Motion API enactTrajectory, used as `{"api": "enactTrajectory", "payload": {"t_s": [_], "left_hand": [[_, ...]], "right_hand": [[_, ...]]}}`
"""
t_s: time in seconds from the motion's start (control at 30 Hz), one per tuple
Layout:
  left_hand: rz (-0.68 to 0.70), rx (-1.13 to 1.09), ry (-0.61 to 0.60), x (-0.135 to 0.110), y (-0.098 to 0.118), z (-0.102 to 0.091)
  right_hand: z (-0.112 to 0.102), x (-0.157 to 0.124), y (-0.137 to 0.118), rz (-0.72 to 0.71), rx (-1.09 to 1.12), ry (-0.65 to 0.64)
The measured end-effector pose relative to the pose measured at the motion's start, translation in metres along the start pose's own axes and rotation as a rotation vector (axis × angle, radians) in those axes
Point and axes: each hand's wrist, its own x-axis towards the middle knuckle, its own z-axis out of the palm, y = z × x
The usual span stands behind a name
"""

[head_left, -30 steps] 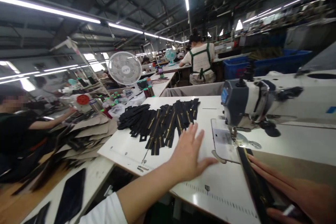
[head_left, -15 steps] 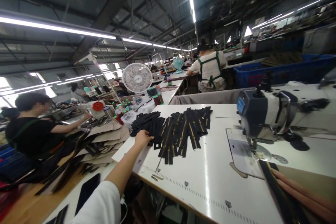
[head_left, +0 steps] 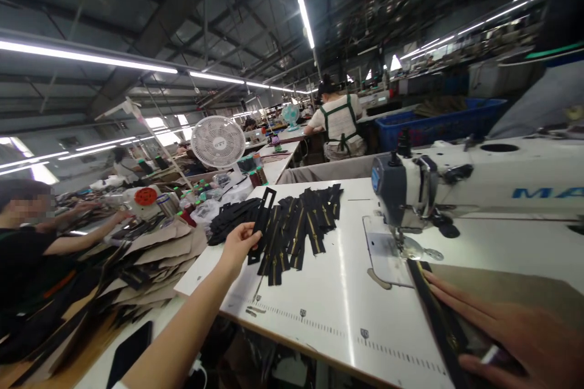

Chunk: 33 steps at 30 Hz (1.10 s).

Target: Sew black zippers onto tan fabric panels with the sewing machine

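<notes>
My left hand (head_left: pixel 240 245) pinches a slim black strip with long rectangular cut-outs (head_left: pixel 261 216), held tilted up over the white table. Right behind it lies a heap of black pieces (head_left: pixel 232 217). Several black zippers with brass teeth (head_left: pixel 296 225) are fanned out to its right. My right hand (head_left: pixel 506 322) rests on a black zipper (head_left: pixel 438 310) and grey-brown fabric (head_left: pixel 493 282), fingers along the zipper, thumb near its lower end. The zipper's far end reaches the presser foot of the sewing machine (head_left: pixel 401 243). Something pale under my right palm is unclear.
Stacked fabric pieces (head_left: pixel 159 255) and a dark phone (head_left: pixel 130 352) lie to the left. A white fan (head_left: pixel 219 141) stands behind the table (head_left: pixel 328 316), near thread spools (head_left: pixel 258 176). Co-workers sit at left and ahead. A blue bin (head_left: pixel 438 124) stands behind the machine.
My left hand has lifted the slotted black strip from the heap's edge. The view has turned right, showing more of the machine and my right hand, which stays on the zipper.
</notes>
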Motion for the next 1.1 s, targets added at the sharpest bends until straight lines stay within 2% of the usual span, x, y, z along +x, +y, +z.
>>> {"api": "enactTrajectory", "payload": {"t_s": [0.1, 0.2, 0.27, 0.33, 0.4, 0.47, 0.53, 0.6, 0.63, 0.7, 0.73, 0.8, 0.87, 0.97, 1.1], "left_hand": [[-0.030, -0.139, -0.239, -0.046, 0.001, 0.049], [-0.124, -0.214, -0.459, -0.085, 0.002, 0.087], [-0.183, -0.198, -0.572, -0.099, 0.008, 0.097], [-0.118, -0.010, -0.638, -0.101, 0.020, 0.097], [0.155, 0.339, -0.627, -0.095, 0.032, 0.091], [0.539, 0.641, -0.619, -0.087, 0.036, 0.090], [0.870, 0.791, -0.704, -0.083, 0.027, 0.096], [1.112, 0.827, -0.793, -0.088, 0.006, 0.109], [1.199, 0.821, -0.777, -0.092, -0.007, 0.117], [1.376, 0.772, -0.633, -0.102, -0.034, 0.130], [1.418, 0.769, -0.541, -0.106, -0.045, 0.135], [1.487, 0.782, -0.436, -0.110, -0.058, 0.140], [1.549, 0.792, -0.392, -0.107, -0.060, 0.139], [1.605, 0.804, -0.373, -0.100, -0.050, 0.136], [1.541, 0.831, -0.381, -0.102, -0.039, 0.136]], "right_hand": [[-0.019, 0.010, -0.012, -0.114, -0.071, -0.086], [-0.031, 0.018, -0.019, -0.084, -0.046, -0.185], [-0.035, 0.022, -0.022, -0.033, -0.026, -0.250], [-0.038, 0.024, -0.025, 0.006, -0.011, -0.290], [-0.041, 0.027, -0.029, 0.033, -0.006, -0.327], [-0.045, 0.031, -0.032, 0.050, -0.011, -0.378], [-0.049, 0.035, -0.034, 0.063, -0.009, -0.413], [-0.051, 0.038, -0.035, 0.069, 0.001, -0.424], [-0.051, 0.039, -0.035, 0.072, 0.005, -0.425], [-0.052, 0.040, -0.036, 0.078, 0.007, -0.428], [-0.052, 0.041, -0.036, 0.080, 0.008, -0.431], [-0.052, 0.041, -0.036, 0.083, 0.011, -0.431], [-0.051, 0.042, -0.037, 0.086, 0.017, -0.430], [-0.052, 0.042, -0.037, 0.087, 0.024, -0.423], [-0.051, 0.042, -0.036, 0.078, 0.026, -0.398]]}}
